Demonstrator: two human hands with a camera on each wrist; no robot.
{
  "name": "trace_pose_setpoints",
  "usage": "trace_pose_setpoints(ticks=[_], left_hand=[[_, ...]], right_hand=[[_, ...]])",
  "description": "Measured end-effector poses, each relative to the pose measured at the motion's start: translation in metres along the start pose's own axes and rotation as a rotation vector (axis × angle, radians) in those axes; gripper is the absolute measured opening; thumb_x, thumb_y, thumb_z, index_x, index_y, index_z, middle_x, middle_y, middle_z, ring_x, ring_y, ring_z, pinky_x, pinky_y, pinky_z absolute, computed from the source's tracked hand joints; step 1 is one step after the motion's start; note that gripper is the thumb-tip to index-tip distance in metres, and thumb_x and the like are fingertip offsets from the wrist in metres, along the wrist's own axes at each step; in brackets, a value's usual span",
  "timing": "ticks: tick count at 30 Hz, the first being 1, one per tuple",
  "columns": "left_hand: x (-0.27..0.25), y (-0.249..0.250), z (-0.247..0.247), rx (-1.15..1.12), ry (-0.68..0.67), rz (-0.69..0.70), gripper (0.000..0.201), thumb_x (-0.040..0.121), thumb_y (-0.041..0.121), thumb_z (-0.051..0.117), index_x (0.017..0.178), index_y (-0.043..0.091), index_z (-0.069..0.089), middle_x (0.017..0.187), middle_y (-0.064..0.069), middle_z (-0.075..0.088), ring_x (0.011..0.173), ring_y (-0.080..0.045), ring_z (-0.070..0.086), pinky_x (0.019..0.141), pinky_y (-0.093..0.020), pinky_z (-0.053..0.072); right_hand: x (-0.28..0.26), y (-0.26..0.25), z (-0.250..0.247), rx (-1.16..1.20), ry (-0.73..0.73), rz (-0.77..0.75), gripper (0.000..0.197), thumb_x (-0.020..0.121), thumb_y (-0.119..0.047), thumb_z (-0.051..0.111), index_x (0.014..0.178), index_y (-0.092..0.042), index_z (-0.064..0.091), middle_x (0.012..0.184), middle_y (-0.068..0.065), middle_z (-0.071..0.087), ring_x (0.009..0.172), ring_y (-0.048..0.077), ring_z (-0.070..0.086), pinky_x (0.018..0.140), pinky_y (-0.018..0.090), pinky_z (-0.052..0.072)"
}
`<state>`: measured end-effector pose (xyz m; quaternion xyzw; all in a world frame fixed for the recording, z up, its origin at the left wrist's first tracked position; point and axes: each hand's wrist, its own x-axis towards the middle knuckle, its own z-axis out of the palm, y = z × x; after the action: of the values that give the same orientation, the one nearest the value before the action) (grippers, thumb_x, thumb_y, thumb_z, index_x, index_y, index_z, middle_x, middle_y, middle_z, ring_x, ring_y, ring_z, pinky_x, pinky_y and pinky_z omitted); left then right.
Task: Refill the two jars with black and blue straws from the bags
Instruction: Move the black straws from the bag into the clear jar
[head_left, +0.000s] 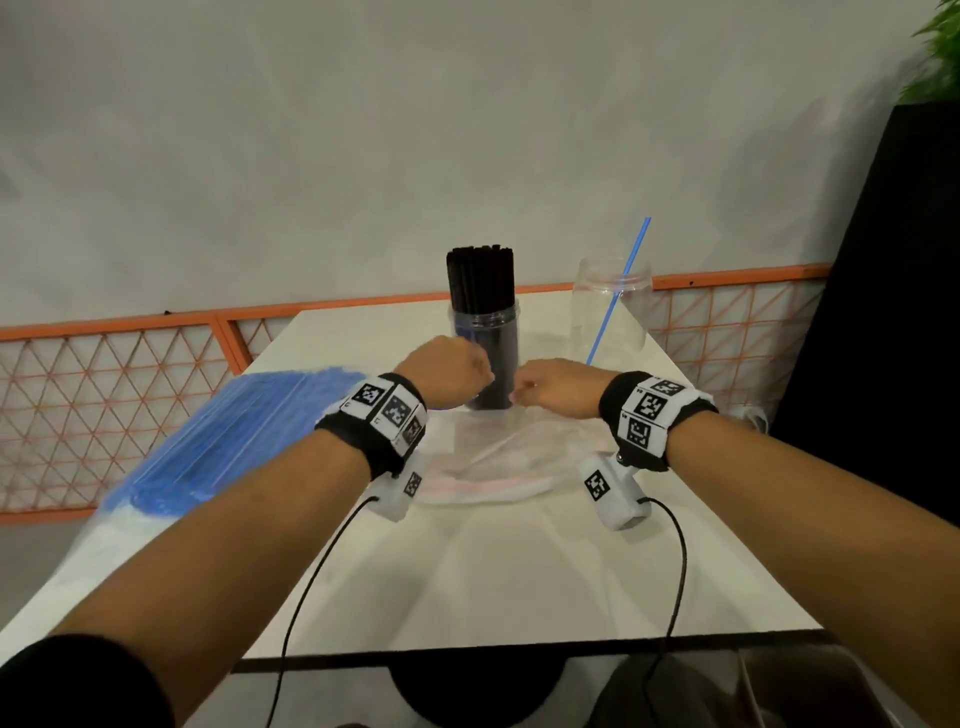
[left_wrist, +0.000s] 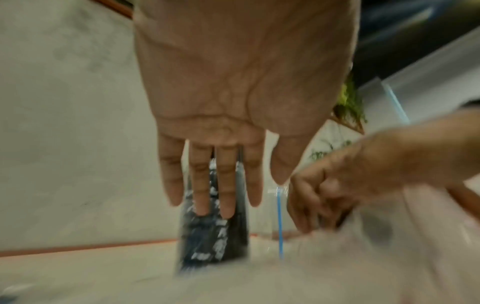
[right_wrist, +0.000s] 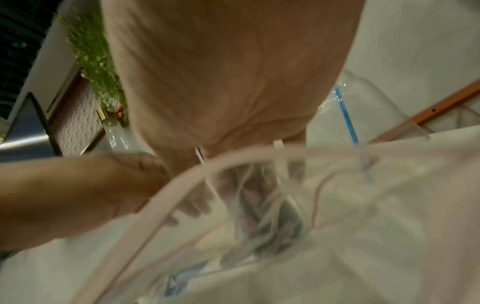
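Looking down from the head view, I see my left hand (head_left: 451, 370) and my right hand (head_left: 551, 385) close together at the middle of the frame, both just in front of the jar of black straws (head_left: 484, 332). The left wrist view shows my left fingers (left_wrist: 200, 181) straight and spread, gripping nothing. My right hand has its fingers curled, and the right wrist view shows the empty clear bag (right_wrist: 285, 205) draped over them; I judge it pinches the bag's edge, though blur hides the exact grip.

What the coming move turns on, as I judge it, is the bag of blue straws (head_left: 228, 436) at the left of the head view. It lies flat on the table (head_left: 519, 571), its long axis running from lower left up toward the centre, its upper end near my left wrist. My left hand is plainly the nearer one. The target, the clear jar (head_left: 610, 306), stands upright at upper right of centre, beyond my right hand.

Counting: two jars, two bags, one single blue straw (head_left: 618, 293) leaning in the clear jar, and one packed bundle of black straws, too many to count.
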<state>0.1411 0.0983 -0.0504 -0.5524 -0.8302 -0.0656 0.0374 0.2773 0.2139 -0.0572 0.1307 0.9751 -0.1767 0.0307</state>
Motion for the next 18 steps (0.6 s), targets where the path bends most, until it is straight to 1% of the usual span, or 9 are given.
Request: trace_pose_setpoints(ticks=[1, 2, 4, 6, 7, 9, 11, 13, 18], left_hand=[[-0.006, 0.000, 0.010, 0.038, -0.155, 0.002, 0.030, 0.100, 0.030, 0.045, 0.112, 0.013, 0.066, 0.120, -0.011, 0.065, 0.111, -0.033, 0.059, 0.087, -0.035, 0.045], [-0.012, 0.001, 0.019, 0.033, -0.275, 0.003, 0.033, 0.100, 0.030, 0.045, 0.123, 0.012, 0.062, 0.129, -0.012, 0.061, 0.118, -0.033, 0.056, 0.092, -0.033, 0.043], [-0.021, 0.002, 0.035, 0.027, -0.426, 0.019, 0.040, 0.101, 0.033, 0.046, 0.135, 0.014, 0.053, 0.139, -0.011, 0.055, 0.126, -0.030, 0.051, 0.099, -0.031, 0.038], [-0.029, 0.002, 0.050, 0.037, -0.554, 0.010, 0.047, 0.102, 0.040, 0.041, 0.146, 0.023, 0.041, 0.149, -0.005, 0.046, 0.134, -0.025, 0.044, 0.108, -0.034, 0.031], [-0.033, 0.001, 0.058, 0.063, -0.599, -0.006, 0.050, 0.102, 0.046, 0.038, 0.149, 0.029, 0.034, 0.154, -0.003, 0.039, 0.137, -0.024, 0.040, 0.111, -0.036, 0.027], [-0.041, -0.004, 0.070, 0.142, -0.634, -0.066, 0.060, 0.100, 0.057, 0.033, 0.155, 0.038, 0.016, 0.164, -0.004, 0.016, 0.146, -0.028, 0.028, 0.118, -0.043, 0.020], [-0.048, -0.010, 0.077, 0.186, -0.642, -0.104, 0.068, 0.099, 0.061, 0.032, 0.156, 0.039, 0.002, 0.166, -0.004, -0.005, 0.151, -0.031, 0.016, 0.121, -0.048, 0.014], [-0.054, -0.014, 0.078, 0.203, -0.648, -0.108, 0.071, 0.098, 0.062, 0.033, 0.155, 0.040, -0.003, 0.165, -0.002, -0.010, 0.152, -0.031, 0.011, 0.122, -0.049, 0.012], [-0.070, -0.028, 0.065, 0.258, -0.673, -0.127, 0.070, 0.099, 0.060, 0.034, 0.154, 0.041, -0.004, 0.165, -0.001, -0.010, 0.152, -0.027, 0.011, 0.122, -0.048, 0.012]], right_hand=[[0.000, -0.004, 0.006, -0.030, 0.031, -0.014, 0.025, 0.093, -0.026, 0.055, 0.111, -0.010, 0.056, 0.119, 0.012, 0.051, 0.112, 0.029, 0.047, 0.094, 0.036, 0.038], [0.001, -0.008, 0.014, -0.091, 0.004, -0.021, 0.037, 0.090, -0.024, 0.059, 0.124, -0.014, 0.050, 0.130, 0.011, 0.045, 0.120, 0.031, 0.041, 0.099, 0.036, 0.034], [0.000, -0.014, 0.031, -0.244, -0.144, -0.012, 0.066, 0.089, -0.025, 0.062, 0.146, -0.023, 0.029, 0.149, 0.009, 0.028, 0.134, 0.030, 0.027, 0.106, 0.037, 0.024], [-0.002, -0.017, 0.047, -0.324, -0.263, 0.035, 0.078, 0.090, -0.033, 0.059, 0.151, -0.030, 0.011, 0.158, 0.006, 0.012, 0.143, 0.030, 0.016, 0.114, 0.043, 0.019], [-0.003, -0.016, 0.055, -0.359, -0.308, 0.035, 0.077, 0.091, -0.038, 0.054, 0.151, -0.035, 0.006, 0.160, 0.003, 0.007, 0.146, 0.029, 0.010, 0.117, 0.045, 0.015], [-0.006, -0.014, 0.068, -0.416, -0.370, 0.029, 0.068, 0.096, -0.042, 0.041, 0.151, -0.037, 0.000, 0.161, 0.000, 0.000, 0.147, 0.026, 0.002, 0.117, 0.045, 0.007], [-0.011, -0.012, 0.075, -0.436, -0.385, 0.119, 0.069, 0.098, -0.047, 0.035, 0.152, -0.031, -0.005, 0.161, 0.001, -0.008, 0.148, 0.026, -0.001, 0.117, 0.045, 0.005], [-0.014, -0.009, 0.076, -0.453, -0.405, 0.161, 0.071, 0.098, -0.050, 0.034, 0.151, -0.030, -0.009, 0.160, 0.000, -0.014, 0.148, 0.028, -0.003, 0.117, 0.048, 0.006], [-0.022, -0.004, 0.080, -0.468, -0.440, 0.177, 0.066, 0.102, -0.042, 0.028, 0.151, -0.026, -0.014, 0.159, 0.004, -0.016, 0.147, 0.033, -0.003, 0.116, 0.051, 0.008]])
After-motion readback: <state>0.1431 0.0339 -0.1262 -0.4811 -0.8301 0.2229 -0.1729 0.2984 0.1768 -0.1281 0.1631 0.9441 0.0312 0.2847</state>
